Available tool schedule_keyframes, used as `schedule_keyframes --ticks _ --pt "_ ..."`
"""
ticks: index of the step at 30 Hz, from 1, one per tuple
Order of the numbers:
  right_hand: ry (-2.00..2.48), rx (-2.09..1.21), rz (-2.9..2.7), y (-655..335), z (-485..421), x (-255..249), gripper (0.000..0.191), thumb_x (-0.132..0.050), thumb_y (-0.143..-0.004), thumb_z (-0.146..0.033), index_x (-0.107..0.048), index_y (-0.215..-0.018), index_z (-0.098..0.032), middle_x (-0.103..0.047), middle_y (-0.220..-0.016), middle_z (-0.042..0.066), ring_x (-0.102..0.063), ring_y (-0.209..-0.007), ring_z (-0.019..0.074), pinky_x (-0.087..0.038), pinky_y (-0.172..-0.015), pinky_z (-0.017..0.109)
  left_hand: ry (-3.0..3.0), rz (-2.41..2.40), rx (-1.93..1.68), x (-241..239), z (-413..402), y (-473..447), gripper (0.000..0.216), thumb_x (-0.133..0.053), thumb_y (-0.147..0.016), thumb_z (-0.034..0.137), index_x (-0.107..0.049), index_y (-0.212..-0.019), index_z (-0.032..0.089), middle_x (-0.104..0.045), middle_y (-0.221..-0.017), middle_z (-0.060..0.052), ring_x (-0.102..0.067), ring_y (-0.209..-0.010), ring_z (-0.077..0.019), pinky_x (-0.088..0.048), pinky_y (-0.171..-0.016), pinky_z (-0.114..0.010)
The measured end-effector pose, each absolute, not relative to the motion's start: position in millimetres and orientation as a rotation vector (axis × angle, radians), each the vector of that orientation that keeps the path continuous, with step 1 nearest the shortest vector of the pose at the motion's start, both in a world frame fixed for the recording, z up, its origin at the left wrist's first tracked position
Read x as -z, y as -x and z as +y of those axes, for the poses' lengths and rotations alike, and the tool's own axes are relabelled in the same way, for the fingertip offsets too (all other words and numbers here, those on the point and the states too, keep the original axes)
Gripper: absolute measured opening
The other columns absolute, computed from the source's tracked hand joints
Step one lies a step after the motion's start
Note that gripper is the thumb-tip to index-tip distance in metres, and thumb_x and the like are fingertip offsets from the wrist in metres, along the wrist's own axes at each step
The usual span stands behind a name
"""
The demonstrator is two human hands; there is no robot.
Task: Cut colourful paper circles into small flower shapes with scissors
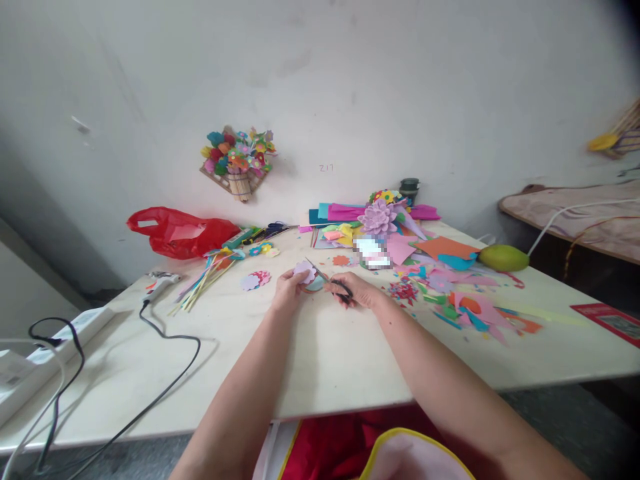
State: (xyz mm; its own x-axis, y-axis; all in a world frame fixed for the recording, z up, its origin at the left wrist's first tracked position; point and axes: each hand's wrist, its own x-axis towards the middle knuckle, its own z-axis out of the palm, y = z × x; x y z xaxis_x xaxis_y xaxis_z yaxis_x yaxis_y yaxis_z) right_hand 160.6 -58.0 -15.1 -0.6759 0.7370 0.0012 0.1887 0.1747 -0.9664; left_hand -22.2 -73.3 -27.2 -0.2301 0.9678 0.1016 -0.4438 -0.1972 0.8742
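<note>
Between the fingers of my left hand (289,289) is a pale lilac flower-shaped cutout (305,271) with a scalloped edge. My right hand (359,289) grips dark-handled scissors (344,291), their blades pointing up and left toward the cutout's right edge. Whether the blades touch the cutout I cannot tell. Just below the blades lies a light blue round piece (315,285), partly hidden by my fingers. To the left rests a small group of lilac and red-pink flower cutouts (255,280). Beyond my hands is an orange flower cutout (343,261).
Coloured scraps (470,310) spread across the right side, near a green oval object (504,258). A glue gun (161,287) with its cord lies left, near a power strip (75,333). A red plastic bag (183,233) and thin sticks (207,287) sit at back left.
</note>
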Motion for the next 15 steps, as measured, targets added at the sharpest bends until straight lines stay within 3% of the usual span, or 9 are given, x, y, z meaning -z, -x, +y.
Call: schedule_keyframes --ticks 15 --pt "0.875 -1.542 -2.024 -162.9 -60.3 10.9 0.029 -0.055 -0.081 -0.043 -0.053 -0.078 -0.014 -0.053 -0.047 -0.004 -0.046 -0.033 0.0059 -0.027 -0.029 0.016 -0.83 0.886 -1.69 27.7 -73.5 24.1 0.023 -0.078 -0.052 0.016 -0.068 -0.072 0.011 -0.069 -0.075 -0.007 -0.065 -0.071 -0.0169 -0.053 -0.076 -0.032"
